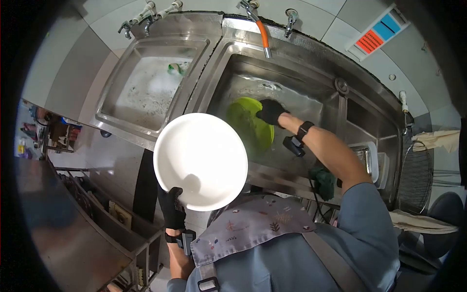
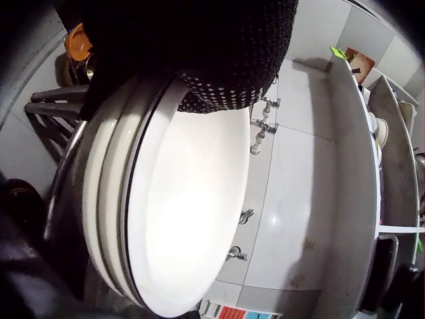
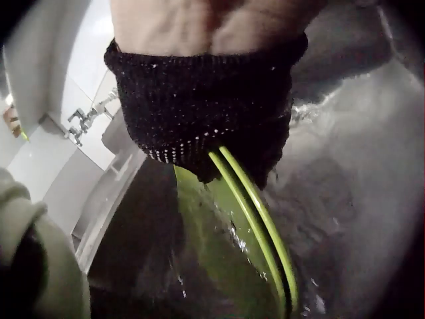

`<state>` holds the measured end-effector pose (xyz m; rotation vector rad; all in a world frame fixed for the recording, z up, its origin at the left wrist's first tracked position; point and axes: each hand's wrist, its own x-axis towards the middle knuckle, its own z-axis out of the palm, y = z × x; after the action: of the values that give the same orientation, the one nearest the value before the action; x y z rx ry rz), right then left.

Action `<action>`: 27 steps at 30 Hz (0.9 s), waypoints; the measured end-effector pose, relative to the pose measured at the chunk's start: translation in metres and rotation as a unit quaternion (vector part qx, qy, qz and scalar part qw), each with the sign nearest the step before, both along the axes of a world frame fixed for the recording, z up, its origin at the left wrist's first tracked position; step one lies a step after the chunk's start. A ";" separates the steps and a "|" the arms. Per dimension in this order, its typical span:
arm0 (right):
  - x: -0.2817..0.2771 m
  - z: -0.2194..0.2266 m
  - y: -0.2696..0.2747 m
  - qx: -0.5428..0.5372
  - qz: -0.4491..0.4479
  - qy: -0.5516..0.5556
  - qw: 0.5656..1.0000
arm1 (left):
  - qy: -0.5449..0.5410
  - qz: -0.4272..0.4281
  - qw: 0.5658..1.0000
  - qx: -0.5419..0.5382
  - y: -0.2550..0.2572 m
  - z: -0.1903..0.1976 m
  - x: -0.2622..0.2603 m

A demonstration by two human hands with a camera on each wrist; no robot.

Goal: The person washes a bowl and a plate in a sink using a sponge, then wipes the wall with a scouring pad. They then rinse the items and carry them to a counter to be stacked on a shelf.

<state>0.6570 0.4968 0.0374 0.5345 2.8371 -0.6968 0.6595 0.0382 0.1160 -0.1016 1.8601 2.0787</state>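
Observation:
In the head view my gloved left hand grips a stack of white plates by the near rim, held out over the front edge of the sinks. The left wrist view shows several stacked rims of these white plates under the black glove. My gloved right hand reaches into the right sink basin and holds lime-green plates by their edge. Two green rims run down from the right glove into the water, their lower part submerged.
Left of the right basin is a shallow basin with sudsy water and a green-and-white sponge. A tap with an orange hose overhangs the right basin. A dark green cloth lies at the front edge, near a white container.

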 end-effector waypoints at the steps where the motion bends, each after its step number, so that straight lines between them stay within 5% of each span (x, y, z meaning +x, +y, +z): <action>1: 0.005 0.026 0.004 -0.014 -0.011 -0.007 1.000 | 0.004 0.007 1.000 0.020 0.002 0.002 0.001; 6: 0.031 0.060 0.057 0.053 -0.044 0.173 0.982 | 0.015 -0.008 1.000 -0.010 -0.002 0.000 -0.001; 7: 0.031 0.065 0.074 0.054 -0.105 -0.004 0.993 | 0.024 -0.010 0.999 -0.025 -0.001 0.000 -0.001; 14: 0.090 0.061 0.118 -0.062 -0.181 0.015 0.981 | 0.022 0.001 1.000 0.006 0.002 0.001 0.000; 16: 0.101 0.010 0.136 -0.218 -0.155 0.220 0.938 | 0.010 0.000 1.000 0.009 0.003 0.004 0.001; 23: 0.102 -0.028 0.122 -0.240 -0.261 0.064 0.933 | 0.033 -0.019 0.999 -0.016 -0.008 -0.010 -0.001; 27: 0.095 -0.014 0.104 -0.266 -0.278 0.015 0.923 | 0.016 -0.008 1.000 -0.014 -0.007 -0.013 -0.002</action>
<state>0.7521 0.6010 0.0235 1.2307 2.3406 -1.5108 0.6575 0.0308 0.1030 -0.0615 1.9041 2.0552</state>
